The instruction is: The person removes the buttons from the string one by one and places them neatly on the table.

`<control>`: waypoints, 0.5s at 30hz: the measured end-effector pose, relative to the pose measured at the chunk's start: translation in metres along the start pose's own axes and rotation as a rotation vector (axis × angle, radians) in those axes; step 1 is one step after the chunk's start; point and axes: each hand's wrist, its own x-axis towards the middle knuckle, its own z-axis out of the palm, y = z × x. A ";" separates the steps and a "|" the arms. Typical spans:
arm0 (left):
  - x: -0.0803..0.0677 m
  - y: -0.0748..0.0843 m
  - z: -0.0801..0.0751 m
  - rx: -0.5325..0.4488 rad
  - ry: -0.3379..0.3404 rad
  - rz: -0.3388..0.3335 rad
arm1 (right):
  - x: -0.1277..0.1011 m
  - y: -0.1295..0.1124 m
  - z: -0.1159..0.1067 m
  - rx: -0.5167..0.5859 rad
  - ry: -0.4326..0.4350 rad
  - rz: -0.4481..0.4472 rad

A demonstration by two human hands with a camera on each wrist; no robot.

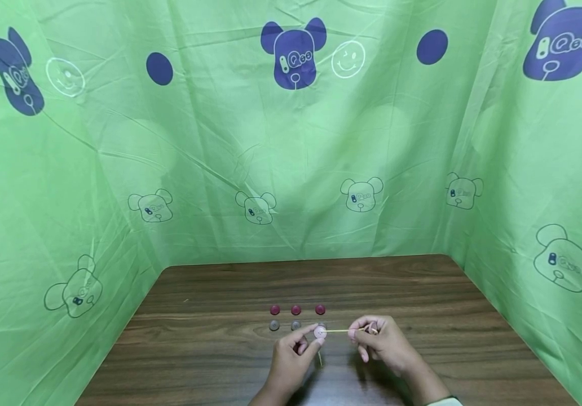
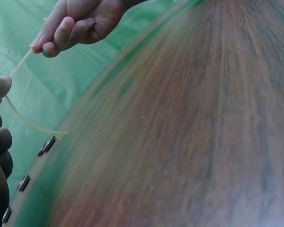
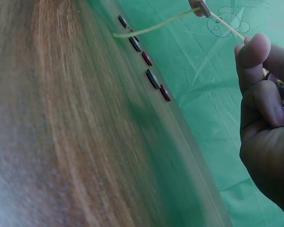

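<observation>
My left hand (image 1: 289,356) pinches a pale pink button (image 1: 320,332) between thumb and fingertip, held over the table. A thin yellow string (image 1: 336,331) passes through the button. Its short tail hangs below in the head view and curves away in the left wrist view. To the right, my right hand (image 1: 384,344) pinches the string's other stretch, which runs straight between the hands. Small round things (image 3: 277,87) show among the right hand's curled fingers, mostly hidden. Just beyond the left hand, a grey button (image 1: 296,325) lies on the table.
Three dark red buttons (image 1: 296,310) lie in a row on the brown wooden table (image 1: 210,349). Grey buttons (image 1: 274,325) form a nearer row, its right end partly covered by the held button. A green printed curtain (image 1: 291,141) encloses the table's back and sides.
</observation>
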 end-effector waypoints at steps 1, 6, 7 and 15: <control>0.000 -0.001 -0.001 -0.005 0.005 0.004 | 0.000 0.000 0.000 0.000 0.003 0.001; -0.001 -0.002 -0.009 -0.002 0.027 -0.007 | 0.000 -0.001 0.000 0.005 0.011 0.007; -0.001 -0.003 -0.010 0.004 0.030 -0.010 | 0.000 -0.001 0.000 0.007 0.011 0.008; -0.003 -0.005 -0.021 0.005 0.065 -0.023 | 0.000 0.000 -0.001 0.008 0.018 0.002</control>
